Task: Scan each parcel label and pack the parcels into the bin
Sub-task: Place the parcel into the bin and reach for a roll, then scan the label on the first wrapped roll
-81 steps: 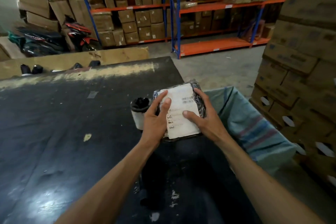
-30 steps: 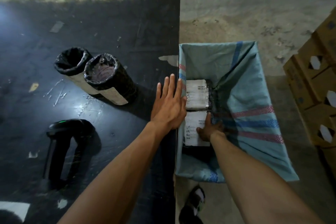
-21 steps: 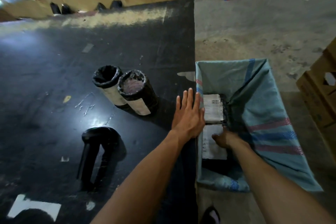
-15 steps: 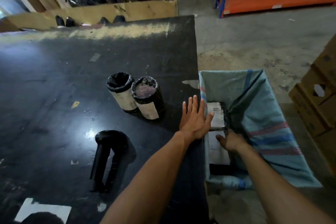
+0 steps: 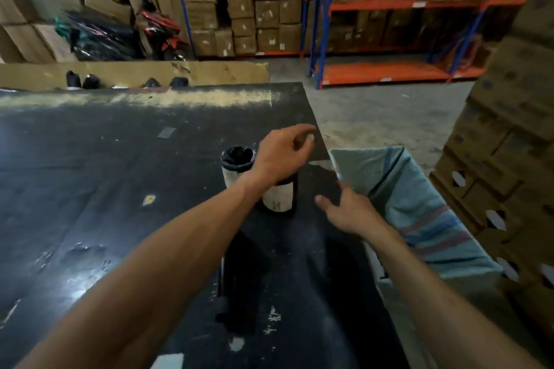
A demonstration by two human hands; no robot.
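Two cylindrical parcels [image 5: 278, 195] upright, ends skyward

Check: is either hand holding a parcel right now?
No. The left hand hangs over the two cylindrical parcels with fingers loosely curled around nothing, and the right hand is open beside them.

Two parcels [image 5: 238, 165] stand side by side mid-surface [image 5: 120, 189]; the bin [image 5: 419, 210] sits at three o'clock off its edge.
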